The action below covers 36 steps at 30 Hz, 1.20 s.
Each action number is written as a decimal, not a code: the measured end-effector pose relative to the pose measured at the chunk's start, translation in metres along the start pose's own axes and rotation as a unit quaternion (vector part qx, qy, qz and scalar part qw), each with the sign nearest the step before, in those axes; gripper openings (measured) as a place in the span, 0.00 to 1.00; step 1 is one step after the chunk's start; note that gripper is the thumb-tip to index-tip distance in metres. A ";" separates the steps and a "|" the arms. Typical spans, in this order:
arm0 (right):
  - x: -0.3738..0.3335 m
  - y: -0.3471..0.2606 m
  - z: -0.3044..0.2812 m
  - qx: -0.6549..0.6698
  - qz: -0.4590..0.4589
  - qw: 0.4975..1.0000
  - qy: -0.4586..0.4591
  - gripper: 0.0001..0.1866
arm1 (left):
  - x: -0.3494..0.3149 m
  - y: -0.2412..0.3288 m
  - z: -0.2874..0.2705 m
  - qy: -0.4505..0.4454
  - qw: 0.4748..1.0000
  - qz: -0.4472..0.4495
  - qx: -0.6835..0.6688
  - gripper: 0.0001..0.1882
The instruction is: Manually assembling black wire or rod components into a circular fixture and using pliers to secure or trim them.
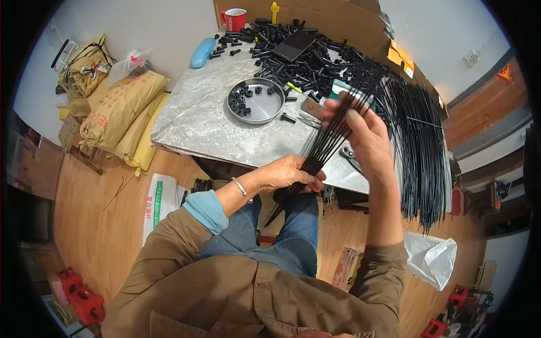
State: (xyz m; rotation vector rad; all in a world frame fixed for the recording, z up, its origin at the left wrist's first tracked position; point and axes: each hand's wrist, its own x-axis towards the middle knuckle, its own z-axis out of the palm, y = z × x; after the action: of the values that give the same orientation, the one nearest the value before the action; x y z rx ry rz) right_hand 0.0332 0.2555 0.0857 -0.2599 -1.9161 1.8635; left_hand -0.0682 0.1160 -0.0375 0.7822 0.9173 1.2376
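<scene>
Both my hands hold a bundle of long, thin black strands (328, 139), slanting from over the table down toward my lap. My left hand (284, 173), with a bracelet at its wrist, is closed round the lower part. My right hand (367, 129) grips the fanned upper ends between thumb and fingers. A big bunch of similar black strands (422, 158) lies on the table to the right, its ends hanging past the edge. A pair of pliers (309, 120) and a black-handled tool (349, 155) lie close to the bundle, partly hidden.
On the grey table (191, 112) stand a round metal dish (266, 112) with small black parts and a red mug (234, 20). A phone (294, 45) rests on a heap of black bolts (338, 65). A blue case (203, 52) lies left. Sacks (121, 118) are stacked beyond.
</scene>
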 end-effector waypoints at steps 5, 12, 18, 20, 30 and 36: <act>-0.008 -0.002 0.000 0.152 0.011 0.988 -0.022 0.12 | -0.010 0.007 0.023 0.094 0.993 0.069 0.006 0.31; -0.048 0.012 0.025 0.005 -0.078 0.997 0.007 0.10 | -0.005 0.037 0.009 0.238 0.697 0.380 0.560 0.59; -0.068 0.022 0.044 -0.006 -0.069 0.997 0.026 0.08 | 0.013 0.022 -0.019 0.010 0.666 0.268 0.696 0.61; -0.071 0.019 0.044 -0.026 -0.080 0.996 0.016 0.08 | 0.010 0.025 -0.016 0.023 0.677 0.262 0.688 0.60; -0.064 0.028 0.025 -0.072 -0.124 0.990 -0.004 0.10 | -0.014 0.100 0.035 0.047 0.820 0.416 0.391 0.43; -0.045 0.027 0.002 -0.200 -0.087 0.971 -0.103 0.17 | -0.008 0.101 0.048 0.099 0.821 0.390 0.405 0.11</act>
State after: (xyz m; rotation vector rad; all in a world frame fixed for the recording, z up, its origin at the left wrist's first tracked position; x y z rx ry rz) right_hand 0.0668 0.2360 0.0508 -0.0199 -2.3670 1.4266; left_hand -0.0687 0.1248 0.0740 1.8759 1.3913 1.6484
